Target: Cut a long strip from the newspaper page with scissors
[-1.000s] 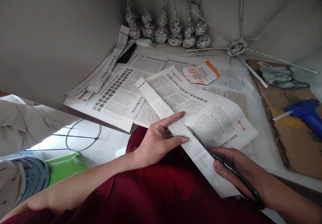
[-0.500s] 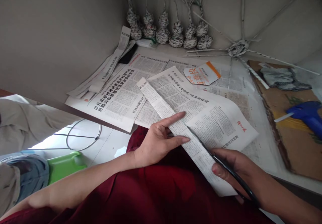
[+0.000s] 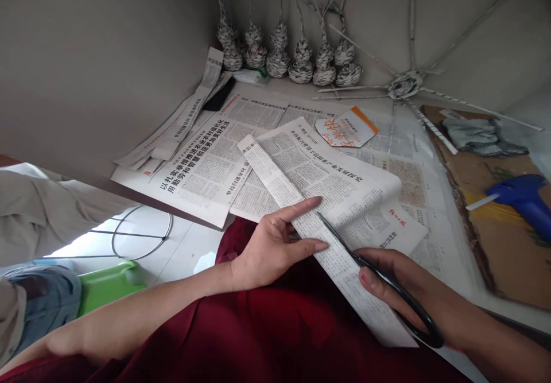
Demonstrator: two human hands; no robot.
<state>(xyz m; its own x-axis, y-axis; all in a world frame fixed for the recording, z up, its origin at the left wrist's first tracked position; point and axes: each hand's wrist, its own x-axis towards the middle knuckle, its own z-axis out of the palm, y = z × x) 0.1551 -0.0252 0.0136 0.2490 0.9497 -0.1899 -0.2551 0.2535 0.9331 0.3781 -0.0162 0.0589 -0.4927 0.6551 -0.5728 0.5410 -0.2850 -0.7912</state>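
Note:
A folded newspaper sheet (image 3: 318, 170) lies slanting from the table towards my lap, with a narrow folded strip (image 3: 279, 185) along its near edge. My left hand (image 3: 275, 242) pinches that strip, index finger on top and thumb lower down; the other fingers are hidden beneath. Black-handled scissors (image 3: 398, 288) are in my right hand (image 3: 400, 279), their blades running along the fold between strip and sheet. The lower part of the strip hangs apart from the sheet over my red clothing. Further up, strip and sheet are joined.
Several woven paper gourds (image 3: 278, 61) stand along the wall, beside a spoked paper weaving (image 3: 404, 85). Newspapers (image 3: 202, 159) and cut strips (image 3: 189, 116) lie at left, an orange-and-white card (image 3: 346, 127) behind the sheet. Cardboard (image 3: 512, 256) at right bears a blue glue gun (image 3: 520, 196).
The scissors have moved slightly up and left along the fold. The strip's loose lower end has sunk further over my lap, and the sheet's right part has buckled and shifted left.

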